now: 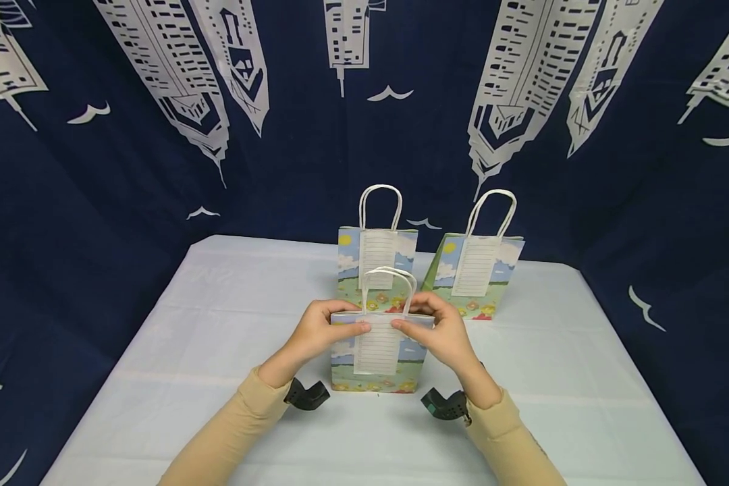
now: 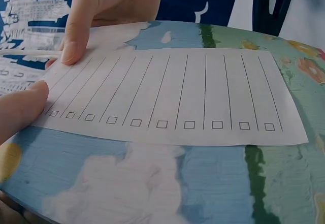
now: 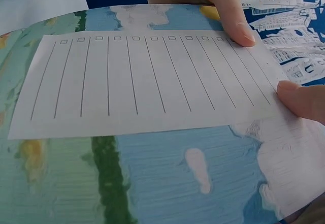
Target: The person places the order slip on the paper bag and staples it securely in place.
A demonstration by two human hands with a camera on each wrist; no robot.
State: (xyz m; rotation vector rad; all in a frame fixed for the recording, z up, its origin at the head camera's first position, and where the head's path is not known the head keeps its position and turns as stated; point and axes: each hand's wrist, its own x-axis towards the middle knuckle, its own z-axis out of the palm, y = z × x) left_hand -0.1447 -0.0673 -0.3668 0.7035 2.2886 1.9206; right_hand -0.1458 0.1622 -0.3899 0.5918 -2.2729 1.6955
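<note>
A small paper gift bag (image 1: 346, 364) with a printed sky and flower meadow stands upright at the front, its white twisted handles (image 1: 391, 270) raised. On its face lies a white lined paper (image 1: 376, 354), with a row of small checkboxes visible in the wrist views. My left hand (image 1: 318, 332) pinches the bag's top edge left of the handles, thumb in front and fingers behind. Opposite it, my right hand (image 1: 446, 334) pinches the same edge on the right. Both thumbtips press the upper part of the lined paper, as the left thumb (image 2: 23, 107) and right thumb (image 3: 302, 99) show.
Behind stand two matching bags with lined papers: one bag (image 1: 347, 263) directly behind the front one, another bag (image 1: 504, 270) angled to the right. A white-covered table (image 1: 219, 351) carries them. Dark blue curtain (image 1: 340, 148) with white city prints hangs around its back and sides.
</note>
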